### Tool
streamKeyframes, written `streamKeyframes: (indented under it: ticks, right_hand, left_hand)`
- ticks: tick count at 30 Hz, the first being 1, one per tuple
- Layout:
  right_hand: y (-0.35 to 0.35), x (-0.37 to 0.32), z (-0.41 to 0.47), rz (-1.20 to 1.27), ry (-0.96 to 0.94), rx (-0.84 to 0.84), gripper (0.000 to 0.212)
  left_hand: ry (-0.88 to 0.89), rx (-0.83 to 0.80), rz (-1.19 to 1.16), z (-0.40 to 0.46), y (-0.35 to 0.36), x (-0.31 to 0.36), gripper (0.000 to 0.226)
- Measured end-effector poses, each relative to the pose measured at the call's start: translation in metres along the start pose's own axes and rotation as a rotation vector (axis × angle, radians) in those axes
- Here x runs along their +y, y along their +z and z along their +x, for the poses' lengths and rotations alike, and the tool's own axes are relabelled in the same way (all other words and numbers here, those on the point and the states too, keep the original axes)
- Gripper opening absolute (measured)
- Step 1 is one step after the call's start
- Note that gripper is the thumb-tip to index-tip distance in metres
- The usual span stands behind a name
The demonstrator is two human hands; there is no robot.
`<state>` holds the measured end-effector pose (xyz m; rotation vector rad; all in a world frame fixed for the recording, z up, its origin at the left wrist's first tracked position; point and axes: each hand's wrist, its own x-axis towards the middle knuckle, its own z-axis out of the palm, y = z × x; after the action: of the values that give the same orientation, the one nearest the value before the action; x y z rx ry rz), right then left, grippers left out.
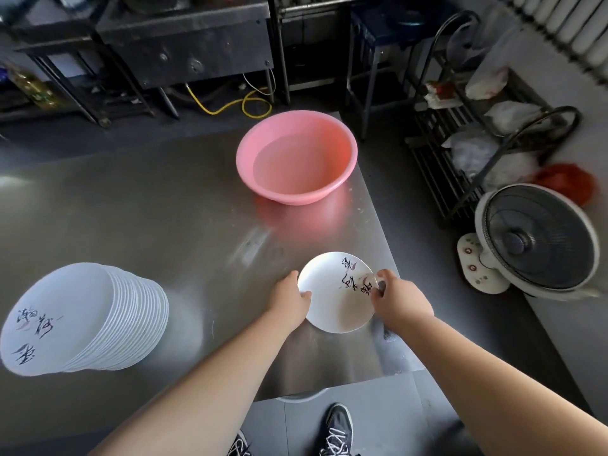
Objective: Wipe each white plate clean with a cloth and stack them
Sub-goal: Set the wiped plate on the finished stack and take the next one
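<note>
A white plate (pixel 329 291) with black brush writing lies near the right edge of the steel table (pixel 148 209). My left hand (pixel 291 299) grips its left rim, thumb on top. My right hand (pixel 399 299) grips the right rim, fingers curled over the writing; a dark bit beside the fingers may be a cloth, I cannot tell. A leaning stack of several white plates (pixel 82 319) with the same writing stands at the table's left front.
A pink basin (pixel 345 149) holding water sits at the table's far right. Off the right edge stand a white floor fan (pixel 539 241) and a metal rack (pixel 477 136) with bags. Dark kitchen equipment (pixel 184 41) lines the back. My shoes (pixel 335 429) show below the front edge.
</note>
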<state>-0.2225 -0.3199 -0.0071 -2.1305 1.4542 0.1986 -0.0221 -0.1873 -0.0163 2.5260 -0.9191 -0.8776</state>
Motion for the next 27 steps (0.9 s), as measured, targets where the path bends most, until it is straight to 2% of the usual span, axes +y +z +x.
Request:
streamKeyframes:
  ticks: [2,4,7,10,13,17,21,24,27]
  right_hand:
    - [-0.006,-0.009,-0.01,-0.034,-0.027,0.033,0.03]
    - [-0.013,-0.026,-0.023,-0.035,-0.08,0.047,0.038]
    - [-0.023,-0.066,-0.037,0.003,-0.183,0.042,0.044]
    - [-0.026,-0.119,-0.051,0.019,-0.302,0.053,0.045]
    - [-0.019,-0.181,-0.067,0.03,-0.429,0.066,0.043]
    - [0.002,-0.261,-0.086,0.031,-0.549,0.008,0.045]
    - [0.033,-0.328,-0.106,0.047,-0.609,-0.03,0.045]
    - [0.058,-0.37,-0.119,-0.001,-0.624,-0.006,0.044]
    - [0.08,-0.4,-0.13,-0.085,-0.616,0.009,0.043]
  left_hand:
    - [0.024,-0.007,0.007,-0.007,-0.011,-0.007,0.059]
    - [0.061,0.001,-0.033,-0.018,-0.028,-0.016,0.064]
    - [0.105,0.058,-0.097,-0.036,-0.064,-0.031,0.056]
    - [0.114,0.151,-0.039,-0.059,-0.116,-0.056,0.047]
    - [0.049,0.267,0.056,-0.084,-0.17,-0.092,0.041]
    - [-0.031,0.401,0.035,-0.111,-0.229,-0.164,0.031]
    - [-0.142,0.456,0.019,-0.127,-0.27,-0.235,0.036]
    - [-0.22,0.551,0.002,-0.135,-0.289,-0.279,0.03]
    - [-0.25,0.551,0.059,-0.137,-0.301,-0.311,0.029]
